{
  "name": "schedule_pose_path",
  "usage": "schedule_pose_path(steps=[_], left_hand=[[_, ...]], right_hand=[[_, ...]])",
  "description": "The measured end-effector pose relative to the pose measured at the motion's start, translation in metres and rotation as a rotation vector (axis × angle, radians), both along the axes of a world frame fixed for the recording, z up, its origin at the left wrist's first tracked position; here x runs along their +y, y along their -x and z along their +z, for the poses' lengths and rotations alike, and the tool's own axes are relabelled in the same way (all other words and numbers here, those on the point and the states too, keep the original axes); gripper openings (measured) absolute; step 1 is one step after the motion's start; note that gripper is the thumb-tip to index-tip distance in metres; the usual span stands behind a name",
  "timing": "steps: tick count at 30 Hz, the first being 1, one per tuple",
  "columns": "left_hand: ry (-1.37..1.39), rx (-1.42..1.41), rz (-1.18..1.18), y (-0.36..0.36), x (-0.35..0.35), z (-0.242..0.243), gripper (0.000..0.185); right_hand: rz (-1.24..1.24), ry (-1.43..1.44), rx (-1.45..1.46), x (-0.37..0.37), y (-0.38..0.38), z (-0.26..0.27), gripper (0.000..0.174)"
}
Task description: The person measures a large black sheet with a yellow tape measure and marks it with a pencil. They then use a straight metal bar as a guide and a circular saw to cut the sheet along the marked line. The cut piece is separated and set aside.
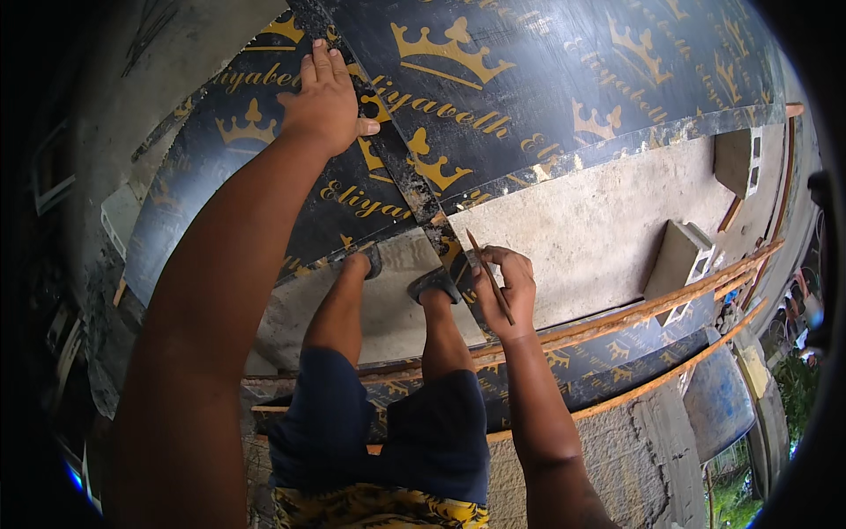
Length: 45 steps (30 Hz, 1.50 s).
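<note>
My left hand [325,109] lies flat with its fingers apart on a narrow black strip of film-faced plywood [410,178]. The strip crosses a large black plywood sheet [529,86] printed with gold crowns and writing, and a second such sheet [244,159] lies under my left arm. In my right hand [505,287] is a thin brown pencil-like stick [488,274], its pointed end up beside the strip's lower part. The thumb and fingers of that hand are close to the strip's edge.
Hollow concrete blocks [671,258] stand at the right on the concrete floor [581,231]; another block [121,215] is at the left. Long timber battens [615,324] run behind my legs. A blue drum-like container [719,400] is at the lower right. My feet are beside the strip's lower end.
</note>
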<state>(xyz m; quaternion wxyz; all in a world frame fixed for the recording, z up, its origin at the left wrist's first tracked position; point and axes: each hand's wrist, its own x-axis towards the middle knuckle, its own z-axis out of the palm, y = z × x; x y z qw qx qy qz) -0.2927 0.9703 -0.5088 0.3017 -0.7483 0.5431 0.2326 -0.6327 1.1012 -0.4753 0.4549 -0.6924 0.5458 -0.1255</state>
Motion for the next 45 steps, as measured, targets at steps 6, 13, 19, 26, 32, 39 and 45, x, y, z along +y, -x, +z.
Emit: schedule_pose_path(steps=[6,13,19,26,32,39,45], left_hand=[[0.077,-0.013,-0.017,-0.001,0.004,-0.011,0.127],[0.018,-0.004,-0.013,0.003,-0.002,0.001,0.124],[-0.007,-0.005,0.003,0.002,-0.003,0.002,0.124],[-0.007,0.008,-0.003,0.001,-0.002,-0.001,0.124],[-0.018,0.011,0.014,0.002,-0.006,0.002,0.124],[-0.02,0.02,0.022,0.002,-0.004,0.003,0.123],[-0.023,0.043,0.027,0.001,-0.004,0.007,0.124]], right_hand=[[0.002,0.11,-0.132,-0.046,-0.066,-0.031,0.021],[0.075,0.225,-0.124,-0.058,-0.096,-0.051,0.018],[0.094,0.174,-0.077,-0.025,-0.059,-0.04,0.018],[-0.012,0.132,-0.106,-0.006,-0.045,-0.023,0.021],[0.001,0.154,-0.084,-0.023,-0.071,-0.032,0.021],[-0.041,0.005,-0.025,0.007,-0.036,-0.016,0.023],[-0.013,-0.001,0.256,0.056,-0.004,-0.033,0.048]])
